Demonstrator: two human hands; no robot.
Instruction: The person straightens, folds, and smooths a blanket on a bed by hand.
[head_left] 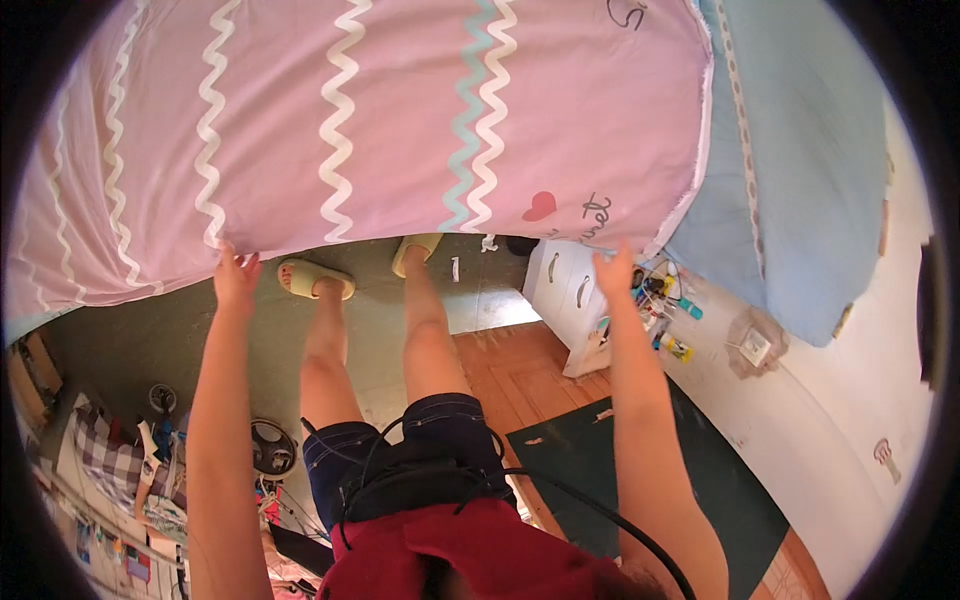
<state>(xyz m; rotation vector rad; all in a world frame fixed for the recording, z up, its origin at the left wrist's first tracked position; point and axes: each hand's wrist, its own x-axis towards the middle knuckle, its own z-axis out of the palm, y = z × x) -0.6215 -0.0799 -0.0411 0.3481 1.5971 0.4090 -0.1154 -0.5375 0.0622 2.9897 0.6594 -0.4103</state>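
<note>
A pink cover (420,120) with white and teal wavy stripes, a red heart and dark lettering spreads across the top of the head view. My left hand (236,272) is at its lower edge, beside a white wavy stripe, with the fingers bent and the fingertips at the cloth. Near the lettering, my right hand (614,268) touches the right part of the same edge; its fingers partly show. Whether either hand pinches the fabric cannot be made out. Blue bedding (800,150) lies beyond the cover's right side.
A white drawer cabinet (560,290) stands below the cover's right corner, with small items (672,310) beside it. Green slippers (318,280) are on my feet. A dark mat (690,470) lies at lower right. Clothes (110,450) and a wheel (272,447) are at lower left.
</note>
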